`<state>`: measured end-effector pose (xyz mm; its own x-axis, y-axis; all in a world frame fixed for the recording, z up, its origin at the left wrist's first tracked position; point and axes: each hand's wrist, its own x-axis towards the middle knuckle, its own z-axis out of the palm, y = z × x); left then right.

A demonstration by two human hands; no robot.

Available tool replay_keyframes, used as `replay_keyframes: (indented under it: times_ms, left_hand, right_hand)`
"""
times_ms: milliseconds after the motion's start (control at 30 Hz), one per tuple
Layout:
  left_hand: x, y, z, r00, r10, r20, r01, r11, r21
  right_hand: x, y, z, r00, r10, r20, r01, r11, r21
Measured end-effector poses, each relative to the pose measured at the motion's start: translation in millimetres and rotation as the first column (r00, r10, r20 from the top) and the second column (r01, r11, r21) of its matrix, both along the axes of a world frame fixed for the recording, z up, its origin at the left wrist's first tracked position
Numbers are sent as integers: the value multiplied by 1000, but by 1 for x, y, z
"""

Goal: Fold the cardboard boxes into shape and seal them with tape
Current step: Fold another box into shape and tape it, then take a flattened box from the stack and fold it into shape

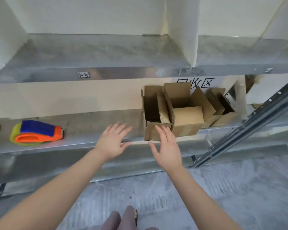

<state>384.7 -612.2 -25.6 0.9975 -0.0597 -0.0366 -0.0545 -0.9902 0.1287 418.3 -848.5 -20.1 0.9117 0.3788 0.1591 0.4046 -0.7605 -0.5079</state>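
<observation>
Forearms (65,180) are bare to the left hand (112,141) and right hand (167,146), above mauve-grey clothing (123,219) (perhaps trousers).

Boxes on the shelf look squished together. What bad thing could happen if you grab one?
The nearest box sits at the front edge of the shelf, so a clumsy pull by the right hand might drop it. It stands tight against the next box, whose open flaps could snag and come along. The tape dispenser lies far left, an awkward reach later.

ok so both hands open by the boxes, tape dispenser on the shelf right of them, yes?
No. Head view: the tape dispenser lies left of the boxes, on the shelf. Left hand and right hand are both open by the boxes.
</observation>
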Motion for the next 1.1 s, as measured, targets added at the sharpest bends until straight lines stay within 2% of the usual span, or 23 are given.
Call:
replay_keyframes:
  times_ms: [100,200,433,733,967,1100]
  left_hand:
    - [-23,19,17,999,34,30,-36,998,57]
    - [-64,47,36,992,117,53,-120,992,47]
    - [-175,155,55,956,279,92,-284,958,44]
    - [-333,369,68,871,475,122,-487,867,105]
    - [-416,512,55,794,603,74,-607,789,90]
    - [-428,588,31,744,668,20,-668,744,16]
  right_hand:
    - [-8,24,17,994,88,60,-80,988,-130]
    - [-34,56,26,986,161,-39,-166,963,-214]
    - [-108,176,34,950,305,-66,-312,921,-234]
    - [-225,410,33,871,491,-1,-483,858,-176]
    - [-282,562,21,816,569,-100,-577,804,-143]
    - [-275,627,-4,846,498,-191,-524,842,-128]
